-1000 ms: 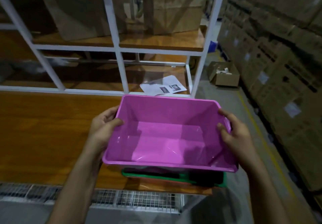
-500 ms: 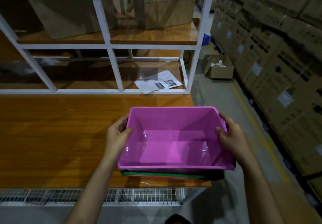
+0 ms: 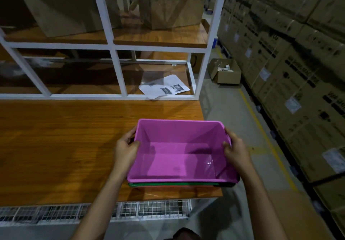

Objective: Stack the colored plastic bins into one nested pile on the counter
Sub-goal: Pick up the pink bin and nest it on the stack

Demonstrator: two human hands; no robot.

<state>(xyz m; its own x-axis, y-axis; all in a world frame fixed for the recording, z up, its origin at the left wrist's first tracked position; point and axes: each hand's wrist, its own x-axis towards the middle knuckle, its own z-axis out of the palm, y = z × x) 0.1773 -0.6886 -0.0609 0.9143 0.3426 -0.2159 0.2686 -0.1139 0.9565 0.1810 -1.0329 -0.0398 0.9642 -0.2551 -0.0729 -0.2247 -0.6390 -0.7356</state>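
Note:
A pink plastic bin [image 3: 179, 157] sits nested on top of a pile at the right end of the wooden counter [image 3: 65, 146]. Under its front rim show the thin rims of a green bin [image 3: 168, 184] and a red-orange bin [image 3: 168, 186]. My left hand [image 3: 126, 149] grips the pink bin's left rim, thumb inside. My right hand [image 3: 236, 149] grips the right rim the same way. The lower bins' walls are hidden.
A white metal shelf frame [image 3: 115, 70] stands behind the counter with printed papers [image 3: 164, 88] and brown boxes inside. Wire mesh [image 3: 149, 210] runs below the counter's front edge. Stacked cartons [image 3: 298, 71] line the aisle at right, with an open box [image 3: 225, 71] on the floor.
The pink bin has come down into the green bin, so the gap between the rims has closed. Both hands stayed on its sides.

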